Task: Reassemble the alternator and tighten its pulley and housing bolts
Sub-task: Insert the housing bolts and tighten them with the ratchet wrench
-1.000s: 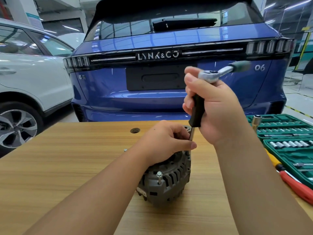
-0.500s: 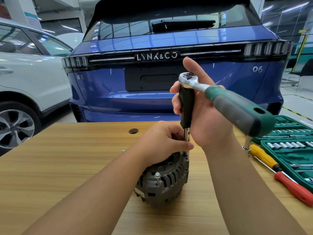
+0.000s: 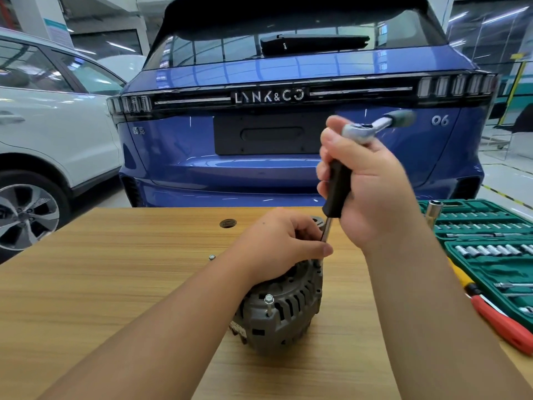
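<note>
- Now swung back away from the camera: ratchet handle [image 3: 399, 118], which half a second ago pointed toward the viewer at lower right and a second ago sat roughly where it sits now.
- Reads as one full back-and-forth ratcheting stroke, so likely a housing bolt being driven down, not just positioned.
- Right hand [image 3: 372, 180] wrapped around the black extension grip [image 3: 336, 192], thumb up beside the chrome ratchet head [image 3: 357, 131]; motion blur on the fingers.
- Left hand [image 3: 277, 243] curled over the top of the alternator [image 3: 284, 307], thumb and forefinger pinching the thin steel shaft [image 3: 326, 230] just above the housing to steady it.
- Alternator standing on the wooden tabletop [image 3: 101, 284], near centre, in the same spot as in both earlier views; pulley mostly hidden behind the left hand.
- Second housing bolt [image 3: 268, 299] at the near rim standing proud, head clear of the casting, unchanged; probably still to be tightened.
- Loose bolt [image 3: 212, 257] lying on the tabletop left of the alternator, apart from it.
- Green socket set case [image 3: 490, 241] open at the right edge, red-handled screwdriver [image 3: 501, 321] lying in front of it.
- Judged state: housing bolts partly done, pulley tightening not confirmable.
</note>
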The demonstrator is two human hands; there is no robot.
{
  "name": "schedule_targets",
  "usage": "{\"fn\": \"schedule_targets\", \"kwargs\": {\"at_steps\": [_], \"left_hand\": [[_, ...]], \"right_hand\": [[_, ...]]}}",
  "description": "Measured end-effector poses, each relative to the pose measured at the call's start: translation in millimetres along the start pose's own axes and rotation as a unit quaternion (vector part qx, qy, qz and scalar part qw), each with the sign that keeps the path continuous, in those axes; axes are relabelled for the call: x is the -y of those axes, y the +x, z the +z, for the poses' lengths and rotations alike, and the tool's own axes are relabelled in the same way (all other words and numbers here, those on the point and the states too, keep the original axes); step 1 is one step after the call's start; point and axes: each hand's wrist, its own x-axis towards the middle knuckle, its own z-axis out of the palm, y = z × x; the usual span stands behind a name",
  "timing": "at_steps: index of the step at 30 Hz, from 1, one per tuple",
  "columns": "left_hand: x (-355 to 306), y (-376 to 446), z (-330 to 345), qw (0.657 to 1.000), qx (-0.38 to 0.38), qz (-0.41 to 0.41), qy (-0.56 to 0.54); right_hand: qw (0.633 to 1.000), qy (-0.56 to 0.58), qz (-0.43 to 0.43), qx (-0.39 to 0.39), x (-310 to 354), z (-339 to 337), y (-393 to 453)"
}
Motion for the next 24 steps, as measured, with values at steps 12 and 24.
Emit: {"fn": "schedule_targets", "kwargs": {"at_steps": [12,24], "left_hand": [[-3,-5,-2,1.000,-0.008,-0.003,-0.017],[1,-2,-1,1.000,-0.003,-0.002,-0.025]], "right_hand": [[0.998,0.007,-0.044,0.040,-6,17,-1],[0.998,-0.009,-0.056,0.040,-4,18,-8]]}}
